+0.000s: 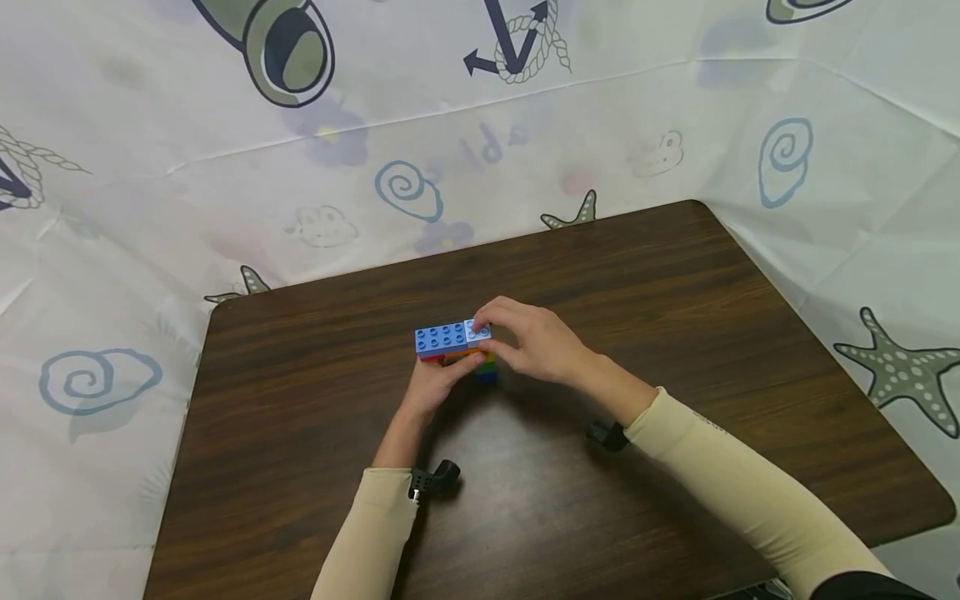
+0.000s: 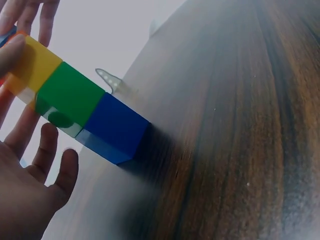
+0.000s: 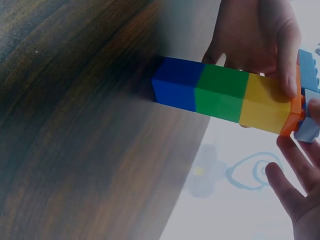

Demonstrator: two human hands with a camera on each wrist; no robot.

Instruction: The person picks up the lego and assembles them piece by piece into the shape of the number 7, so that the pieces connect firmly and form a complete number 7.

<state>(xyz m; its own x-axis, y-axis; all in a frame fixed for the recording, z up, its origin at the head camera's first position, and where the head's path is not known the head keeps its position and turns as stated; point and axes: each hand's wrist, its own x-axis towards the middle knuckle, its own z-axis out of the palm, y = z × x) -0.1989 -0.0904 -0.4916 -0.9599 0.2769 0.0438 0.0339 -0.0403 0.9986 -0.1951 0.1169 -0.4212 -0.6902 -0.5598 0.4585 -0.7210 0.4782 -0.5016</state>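
Note:
A tower of toy building bricks stands on the table, with a blue brick [image 2: 116, 127] at the bottom, then a green brick [image 2: 72, 95] and a yellow brick [image 2: 37, 65]. Above the yellow one lies a thin orange brick [image 3: 294, 112]. A long blue brick [image 1: 441, 338] and a short light-blue brick [image 1: 472, 342] sit side by side on top; a bit of red shows under the long one. My left hand [image 1: 431, 385] grips the tower high up, its thumb on the yellow brick. My right hand [image 1: 546, 343] pinches the light-blue brick between thumb and fingers.
The dark wood table [image 1: 300, 433] spreads around the tower. Patterned white cloth [image 1: 480, 150] hangs behind it and along its sides. Each wrist carries a small black camera; the left wrist's camera [image 1: 437, 480] is close over the tabletop.

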